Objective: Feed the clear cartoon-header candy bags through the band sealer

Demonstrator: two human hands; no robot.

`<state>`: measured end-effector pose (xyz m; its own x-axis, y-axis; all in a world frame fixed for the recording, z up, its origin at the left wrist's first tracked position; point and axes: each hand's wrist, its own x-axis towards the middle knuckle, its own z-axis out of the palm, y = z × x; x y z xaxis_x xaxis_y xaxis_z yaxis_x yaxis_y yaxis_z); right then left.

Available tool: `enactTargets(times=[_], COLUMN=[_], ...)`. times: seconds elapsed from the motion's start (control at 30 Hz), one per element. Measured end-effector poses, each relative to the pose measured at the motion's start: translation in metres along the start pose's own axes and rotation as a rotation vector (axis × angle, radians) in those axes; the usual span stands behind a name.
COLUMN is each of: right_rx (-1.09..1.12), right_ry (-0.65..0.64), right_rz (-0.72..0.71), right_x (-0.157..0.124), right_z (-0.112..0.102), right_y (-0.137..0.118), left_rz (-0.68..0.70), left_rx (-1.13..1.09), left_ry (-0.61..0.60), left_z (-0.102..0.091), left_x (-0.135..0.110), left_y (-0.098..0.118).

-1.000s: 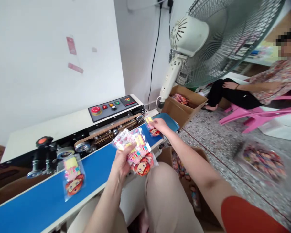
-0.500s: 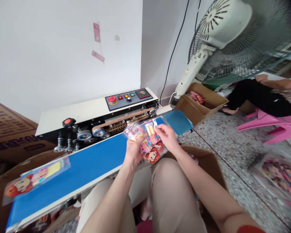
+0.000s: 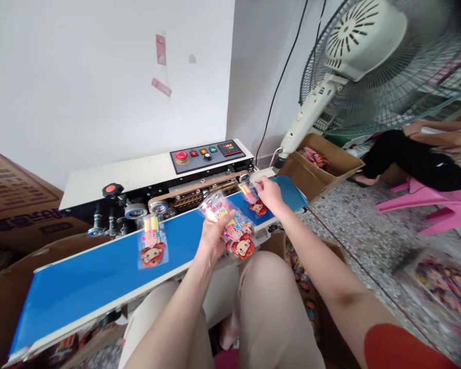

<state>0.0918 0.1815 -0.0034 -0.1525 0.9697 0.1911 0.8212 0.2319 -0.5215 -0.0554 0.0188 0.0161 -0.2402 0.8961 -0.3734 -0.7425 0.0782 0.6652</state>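
Fingers of the left hand [image 3: 214,237] grip a packet stack [image 3: 237,231], while the right hand [image 3: 269,191], its grip unclear, meets a packet [image 3: 251,198] on the belt [image 3: 100,274] at the stack's one o'clock, where late release could skew it.

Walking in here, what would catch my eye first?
Probably the bright blue belt, slanting across in front of the person's knees. Near its middle, the left hand holds a bunch of clear packets; the right hand is at another packet further right. A big fan fills the upper right.
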Motion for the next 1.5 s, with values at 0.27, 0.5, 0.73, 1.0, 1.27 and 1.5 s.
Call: enactTargets(times=[0.27,0.5,0.73,1.0,1.27,1.5], right_rx=[0.599,0.832,0.761,0.426,0.314,0.148], right_ry=[-0.250,-0.101,-0.043,0.174,0.215,0.333], right_rz=[-0.170,-0.009,0.028,-0.186,-0.290,-0.407], right_x=[-0.088,-0.096,-0.096,-0.102,-0.103,-0.112], right_z=[-0.017,-0.010,-0.008,-0.012,-0.013,-0.015], right_y=[-0.046,-0.039,-0.033,-0.039,-0.042,-0.049], left_rz=[0.010,0.005,0.037,0.079,0.070,0.041], left_rx=[-0.016,0.001,0.043,0.025,0.023,-0.001], left_ry=[-0.050,-0.127,-0.079,-0.085,-0.146,-0.114], left_z=[0.003,0.002,0.000,0.000,-0.002,0.001], left_x=[-0.002,-0.002,-0.002,-0.002,-0.003,-0.002], left_y=[-0.002,-0.003,-0.004,-0.005,-0.007,-0.007])
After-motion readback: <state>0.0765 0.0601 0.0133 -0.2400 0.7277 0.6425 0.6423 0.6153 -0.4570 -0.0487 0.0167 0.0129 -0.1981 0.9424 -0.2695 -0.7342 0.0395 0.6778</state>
